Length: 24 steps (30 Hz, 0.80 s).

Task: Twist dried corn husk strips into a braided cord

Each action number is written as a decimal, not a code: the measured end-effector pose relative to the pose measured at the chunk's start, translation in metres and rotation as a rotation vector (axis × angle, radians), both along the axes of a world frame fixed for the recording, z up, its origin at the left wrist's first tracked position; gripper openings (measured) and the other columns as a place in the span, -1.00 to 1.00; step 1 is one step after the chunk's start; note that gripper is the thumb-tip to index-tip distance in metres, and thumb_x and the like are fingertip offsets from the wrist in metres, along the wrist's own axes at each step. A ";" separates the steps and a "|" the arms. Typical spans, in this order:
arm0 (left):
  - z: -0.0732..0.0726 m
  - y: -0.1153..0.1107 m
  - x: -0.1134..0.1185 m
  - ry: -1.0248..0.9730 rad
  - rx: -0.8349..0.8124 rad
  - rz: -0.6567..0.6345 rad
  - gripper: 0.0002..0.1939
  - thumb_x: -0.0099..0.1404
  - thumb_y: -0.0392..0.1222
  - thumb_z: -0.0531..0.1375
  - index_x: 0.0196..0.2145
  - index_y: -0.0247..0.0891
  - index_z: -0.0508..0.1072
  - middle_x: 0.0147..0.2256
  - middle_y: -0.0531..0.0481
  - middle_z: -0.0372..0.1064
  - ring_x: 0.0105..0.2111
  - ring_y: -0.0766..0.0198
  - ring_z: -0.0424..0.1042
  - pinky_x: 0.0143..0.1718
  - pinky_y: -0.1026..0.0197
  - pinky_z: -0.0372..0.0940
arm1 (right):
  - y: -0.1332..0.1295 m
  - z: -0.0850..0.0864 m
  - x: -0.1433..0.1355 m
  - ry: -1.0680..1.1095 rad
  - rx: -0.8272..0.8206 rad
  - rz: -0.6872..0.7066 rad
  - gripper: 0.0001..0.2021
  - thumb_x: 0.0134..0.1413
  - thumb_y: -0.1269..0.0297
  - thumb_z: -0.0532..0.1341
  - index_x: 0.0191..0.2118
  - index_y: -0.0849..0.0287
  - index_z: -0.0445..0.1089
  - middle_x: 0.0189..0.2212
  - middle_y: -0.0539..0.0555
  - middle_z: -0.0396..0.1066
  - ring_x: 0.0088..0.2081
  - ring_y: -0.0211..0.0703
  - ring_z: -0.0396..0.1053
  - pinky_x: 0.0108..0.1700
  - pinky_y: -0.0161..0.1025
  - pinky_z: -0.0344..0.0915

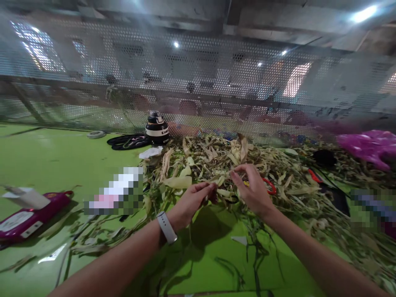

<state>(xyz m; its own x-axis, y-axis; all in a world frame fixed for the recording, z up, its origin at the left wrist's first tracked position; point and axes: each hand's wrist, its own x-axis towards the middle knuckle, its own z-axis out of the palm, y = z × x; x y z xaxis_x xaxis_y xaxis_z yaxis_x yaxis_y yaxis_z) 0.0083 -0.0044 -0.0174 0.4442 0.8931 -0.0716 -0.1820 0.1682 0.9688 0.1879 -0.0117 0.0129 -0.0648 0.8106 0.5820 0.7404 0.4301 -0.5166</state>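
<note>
A broad heap of dried, pale green and tan plant leaves (210, 154) covers the middle of the green table (58, 154). My left hand (198, 198), with a white band on its wrist, is pinched at the near edge of the heap; what its fingers hold is too small to make out. To its right, my right hand (252, 187) reaches over the leaves with thumb and forefinger curved and a gap between their tips. Beside the right hand lie scissors with a red-orange handle (272, 186), partly hidden by that hand.
A black-and-white bottle (157, 128) stands behind the heap, beside a flat black item (128, 141). At the left lies a magenta device (37, 218). A pink plastic bag (369, 146) sits far right. Perforated metal mesh (198, 86) rises behind the table.
</note>
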 end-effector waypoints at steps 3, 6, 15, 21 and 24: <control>0.002 0.001 0.000 -0.057 -0.074 0.035 -0.67 0.14 0.04 0.16 -0.40 -0.32 0.46 -0.51 -0.01 0.40 -0.53 0.38 0.27 -0.52 0.35 0.06 | -0.002 0.000 0.000 -0.060 0.039 -0.001 -0.77 0.18 0.15 0.02 -0.41 0.15 0.23 -0.40 0.07 0.27 -0.27 -0.13 0.23 -0.18 -0.19 0.14; 0.007 -0.002 0.001 -0.097 -0.090 0.053 -0.72 0.10 -0.01 0.21 -0.38 -0.30 0.45 -0.51 0.01 0.41 -0.53 0.39 0.29 -0.53 0.37 0.06 | -0.004 -0.003 -0.004 -0.184 0.025 0.101 -0.71 0.20 0.17 0.01 -0.50 0.16 0.22 -0.49 0.03 0.24 -0.35 -0.17 0.21 -0.24 -0.22 0.12; 0.011 -0.008 0.006 -0.077 -0.003 0.249 -0.76 -0.01 -0.10 0.30 -0.43 -0.33 0.46 -0.58 0.08 0.35 -0.54 0.40 0.27 -0.53 0.36 0.12 | -0.007 -0.009 -0.016 -0.295 -0.016 0.295 -0.65 0.22 0.22 -0.04 -0.57 0.18 0.21 -0.56 0.02 0.22 -0.42 -0.21 0.16 -0.32 -0.24 0.10; 0.012 -0.001 0.000 -0.315 -0.243 0.155 -0.81 0.05 -0.16 0.28 -0.40 -0.29 0.41 -0.54 0.08 0.37 -0.55 0.44 0.32 -0.58 0.43 0.15 | -0.007 -0.003 -0.010 0.134 -0.194 0.214 -0.76 0.22 0.22 -0.07 -0.37 0.16 0.26 -0.39 0.04 0.29 -0.32 -0.20 0.26 -0.27 -0.28 0.20; 0.014 -0.001 -0.001 -0.425 -0.353 0.078 -0.91 0.11 -0.26 0.23 -0.41 -0.31 0.37 -0.58 0.10 0.33 -0.62 0.49 0.27 -0.65 0.47 0.11 | -0.008 0.001 -0.009 0.238 -0.312 0.261 -0.77 0.21 0.20 -0.05 -0.24 0.15 0.30 -0.25 0.08 0.33 -0.20 -0.15 0.28 -0.17 -0.23 0.22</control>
